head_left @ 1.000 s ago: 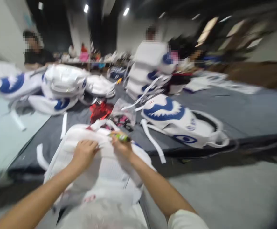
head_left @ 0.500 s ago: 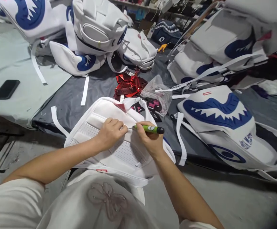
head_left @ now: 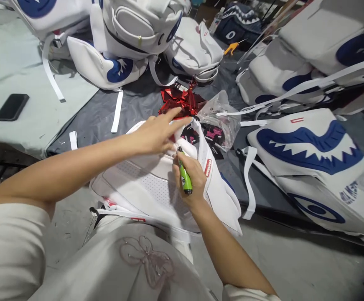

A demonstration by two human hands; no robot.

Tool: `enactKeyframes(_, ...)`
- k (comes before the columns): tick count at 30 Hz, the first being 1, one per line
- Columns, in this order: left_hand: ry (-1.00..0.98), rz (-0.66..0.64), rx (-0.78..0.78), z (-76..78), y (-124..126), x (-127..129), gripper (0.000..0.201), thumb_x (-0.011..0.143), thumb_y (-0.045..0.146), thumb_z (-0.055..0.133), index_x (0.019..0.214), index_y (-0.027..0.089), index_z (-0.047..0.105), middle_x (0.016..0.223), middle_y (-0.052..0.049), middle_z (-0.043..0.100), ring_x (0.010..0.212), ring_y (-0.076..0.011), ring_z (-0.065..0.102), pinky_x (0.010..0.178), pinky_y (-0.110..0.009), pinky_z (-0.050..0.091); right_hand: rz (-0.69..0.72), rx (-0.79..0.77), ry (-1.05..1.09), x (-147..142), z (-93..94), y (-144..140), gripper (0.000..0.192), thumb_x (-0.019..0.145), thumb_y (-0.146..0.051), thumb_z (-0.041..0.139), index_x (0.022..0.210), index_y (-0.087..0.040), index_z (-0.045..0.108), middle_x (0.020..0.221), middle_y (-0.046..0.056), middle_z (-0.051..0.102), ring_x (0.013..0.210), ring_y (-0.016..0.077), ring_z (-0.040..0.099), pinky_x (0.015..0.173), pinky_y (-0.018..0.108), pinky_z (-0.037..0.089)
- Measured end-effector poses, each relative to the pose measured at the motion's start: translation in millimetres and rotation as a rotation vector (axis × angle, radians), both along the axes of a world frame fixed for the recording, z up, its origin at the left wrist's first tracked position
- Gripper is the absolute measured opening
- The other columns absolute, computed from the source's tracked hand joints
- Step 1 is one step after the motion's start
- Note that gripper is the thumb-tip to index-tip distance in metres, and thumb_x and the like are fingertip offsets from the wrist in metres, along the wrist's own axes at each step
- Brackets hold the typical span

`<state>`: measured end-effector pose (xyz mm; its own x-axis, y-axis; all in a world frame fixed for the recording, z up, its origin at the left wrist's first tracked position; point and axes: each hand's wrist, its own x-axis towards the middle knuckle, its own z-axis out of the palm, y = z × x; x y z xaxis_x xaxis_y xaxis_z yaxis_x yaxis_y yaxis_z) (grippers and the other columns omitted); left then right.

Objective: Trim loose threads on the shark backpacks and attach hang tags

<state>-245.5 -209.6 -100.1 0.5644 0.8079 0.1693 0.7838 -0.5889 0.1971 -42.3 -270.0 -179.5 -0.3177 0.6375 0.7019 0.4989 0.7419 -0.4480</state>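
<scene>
Taking the white backpack [head_left: 156, 188] as the centre of the clock, a dark phone [head_left: 11, 107] lies at 10 o'clock on a pale green cover [head_left: 44, 117], and a loose white strap [head_left: 117, 110] at 11 trails across the grey-covered desk [head_left: 87, 117]. The left hand [head_left: 161, 131] is spread over the backpack's 12 o'clock end, fingers reaching toward 1; whether they touch the top loop, I cannot tell. The backpack itself sits at the desk's near edge, its 6 o'clock side close against the shirt [head_left: 100, 259], dotted back panel facing up. It looks light for its bulk, soft and padded, likely to dent and flop, with a smooth skin that may slide a little; the top loop or a padded rim would give the surest hold. The right hand [head_left: 190, 175] pinches a green pen-shaped tool [head_left: 185, 177], its dark butt toward 5 o'clock; that seems stiff, light and easily rolled, best gripped at the barrel. At 1 o'clock a clear plastic bag [head_left: 224, 119] looks thin and slippery; at 3 lies a shark-mouthed backpack [head_left: 307, 150].
</scene>
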Motion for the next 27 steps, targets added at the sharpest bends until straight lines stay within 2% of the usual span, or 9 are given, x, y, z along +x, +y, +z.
enactKeyframes(3, 0.061, -0.032, -0.094, -6.0, 13, -4, 0.098, 0.081, 0.04, 0.07, 0.157, 0.028, 0.009, 0.154, -0.012, 0.038, 0.131, -0.0298, 0.044, 0.104, -0.042, 0.036, -0.044, 0.047, -0.006, -10, -3.5, 1, 0.033, 0.095, -0.021, 0.056, 0.127, -0.024, 0.059, 0.105, 0.007, 0.072, 0.098, 0.0223, 0.066, 0.087, 0.039, 0.051)
enactKeyframes(5, 0.115, -0.003, -0.105, -11.9, 16, -5, 0.105, 0.077, 0.04, 0.074, 0.158, 0.026, 0.008, 0.149, -0.012, 0.045, 0.128, -0.0312, 0.045, 0.104, -0.043, 0.035, 0.003, 0.064, 0.013, -13, -3.7, -3, 0.029, 0.094, -0.02, 0.058, 0.122, -0.023, 0.06, 0.097, 0.006, 0.072, 0.09, 0.0211, 0.066, 0.082, 0.036, 0.049)
enactKeyframes(9, 0.157, 0.057, -0.065, -27.9, 18, -1, 0.103, 0.075, 0.039, 0.075, 0.157, 0.02, 0.015, 0.147, -0.016, 0.047, 0.126, -0.0325, 0.047, 0.104, -0.042, 0.033, 0.145, 0.027, -0.011, -10, -6.8, -10, 0.022, 0.092, -0.019, 0.059, 0.114, -0.022, 0.062, 0.09, 0.005, 0.07, 0.081, 0.0199, 0.064, 0.077, 0.035, 0.049)
enactKeyframes(12, 0.193, 0.075, -0.049, -36.3, 17, 3, 0.109, 0.076, 0.042, 0.074, 0.159, 0.02, 0.006, 0.151, -0.017, 0.041, 0.129, -0.034, 0.045, 0.108, -0.045, 0.029, 0.165, -0.025, -0.048, -1, -9.8, -5, 0.023, 0.093, -0.02, 0.058, 0.115, -0.021, 0.063, 0.094, 0.006, 0.071, 0.084, 0.0207, 0.066, 0.079, 0.036, 0.05)
enactKeyframes(14, 0.216, 0.078, -0.004, -38.6, 12, 5, 0.116, 0.076, 0.046, 0.073, 0.159, 0.02, -0.003, 0.158, -0.02, 0.029, 0.137, -0.0379, 0.037, 0.113, -0.052, 0.022, 0.142, -0.085, -0.025, 4, -10.8, 2, 0.025, 0.094, -0.025, 0.059, 0.119, -0.021, 0.062, 0.093, 0.006, 0.072, 0.083, 0.0214, 0.066, 0.078, 0.036, 0.051)
enactKeyframes(17, 0.259, 0.082, 0.078, -41.8, 3, 8, 0.117, 0.075, 0.042, 0.075, 0.158, 0.021, -0.006, 0.163, -0.023, 0.012, 0.147, -0.043, 0.021, 0.114, -0.063, 0.012, 0.136, -0.131, -0.002, 6, -11.7, 8, 0.029, 0.094, -0.03, 0.06, 0.121, -0.021, 0.061, 0.089, 0.005, 0.072, 0.081, 0.0215, 0.066, 0.076, 0.036, 0.052)
enactKeyframes(20, 0.287, 0.119, 0.083, -47.5, -2, 9, 0.118, 0.074, 0.035, 0.076, 0.158, 0.02, -0.005, 0.162, -0.024, 0.014, 0.142, -0.043, 0.028, 0.111, -0.062, 0.022, 0.089, -0.077, -0.01, 7, -10.7, 15, 0.03, 0.094, -0.025, 0.06, 0.124, -0.023, 0.061, 0.095, 0.005, 0.072, 0.083, 0.0202, 0.066, 0.078, 0.034, 0.053)
enactKeyframes(24, 0.257, 0.122, 0.062, -52.4, 0, 8, 0.107, 0.08, 0.03, 0.067, 0.158, 0.019, -0.005, 0.159, -0.021, 0.023, 0.133, -0.0401, 0.039, 0.109, -0.057, 0.028, -0.085, -0.012, -0.191, 10, -1.9, 38, 0.038, 0.096, -0.036, 0.059, 0.132, -0.024, 0.058, 0.112, 0.012, 0.068, 0.099, 0.0287, 0.062, 0.089, 0.045, 0.049)
enactKeyframes(27, 0.225, 0.126, 0.045, -53.5, 2, 7, 0.097, 0.084, 0.027, 0.061, 0.159, 0.019, -0.001, 0.16, -0.019, 0.023, 0.134, -0.0398, 0.037, 0.11, -0.057, 0.027, -0.112, -0.052, -0.374, 4, 0.9, 60, 0.054, 0.089, -0.053, 0.065, 0.133, -0.023, 0.056, 0.112, 0.015, 0.065, 0.107, 0.0368, 0.054, 0.098, 0.058, 0.041)
